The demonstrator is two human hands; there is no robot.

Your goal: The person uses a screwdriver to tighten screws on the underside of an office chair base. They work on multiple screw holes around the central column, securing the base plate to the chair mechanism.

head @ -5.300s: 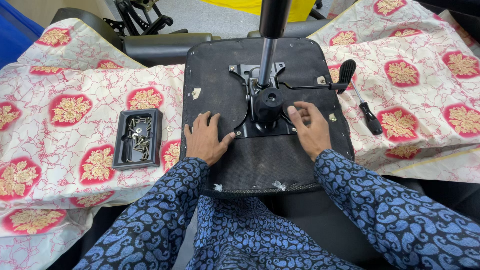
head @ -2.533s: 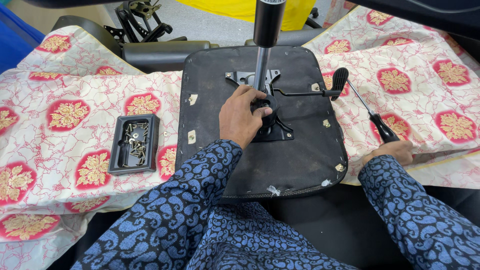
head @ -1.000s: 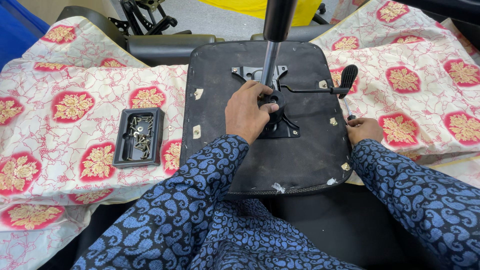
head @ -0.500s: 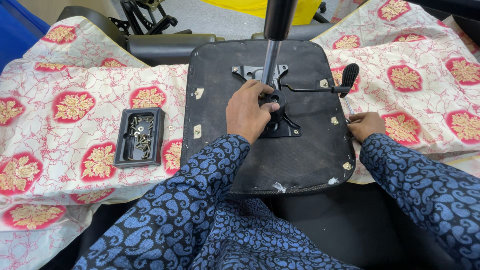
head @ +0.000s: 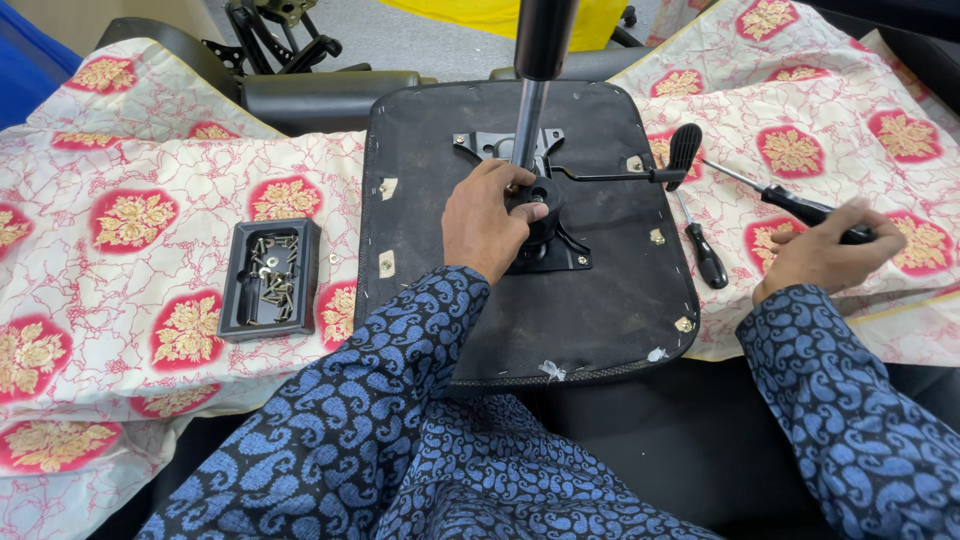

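An upturned black chair seat (head: 600,300) lies in front of me with a metal mechanism plate (head: 490,145) bolted to it and a gas cylinder (head: 530,100) standing up from it. My left hand (head: 485,220) grips the base of the mechanism beside the cylinder. My right hand (head: 820,250) is off to the right over the cloth, closed on the black handle of a screwdriver (head: 795,207) whose shaft points up and left. A second black-handled screwdriver (head: 705,255) lies on the cloth by the seat's right edge.
A black tray (head: 235,290) holding several screws sits left of the seat on the red-and-cream patterned cloth (head: 130,220). The mechanism's lever with a black knob (head: 684,150) sticks out to the right. Black chair parts (head: 320,90) lie behind.
My right hand left the mechanism, reached right to the cloth, and has picked up a screwdriver. My left hand shifted onto the mechanism base and stays there.
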